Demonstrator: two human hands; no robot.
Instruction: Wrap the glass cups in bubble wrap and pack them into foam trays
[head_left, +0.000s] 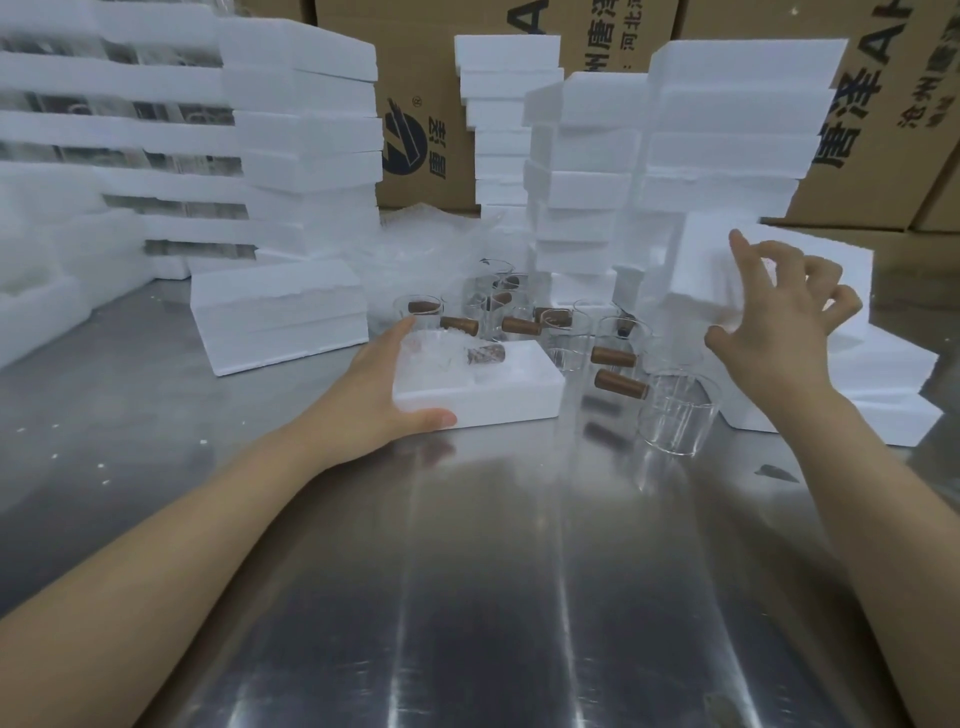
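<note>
Polished steel worktop reflects light beneath a left hand holding a foam tray with a wrapped cup; right hand, fingers loosely curled and empty, hovers beyond bare glass cups, foam stacks and cartons behind.

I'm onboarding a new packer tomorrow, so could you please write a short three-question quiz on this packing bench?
1. True or false: the left hand grips the foam tray.
2. What is the handle of the nearest glass cup made of: A metal, B wood, C plastic?
3. What lies in the tray's left pocket?

Key: 1 true. 2 B. 3 a bubble-wrapped cup.
</note>
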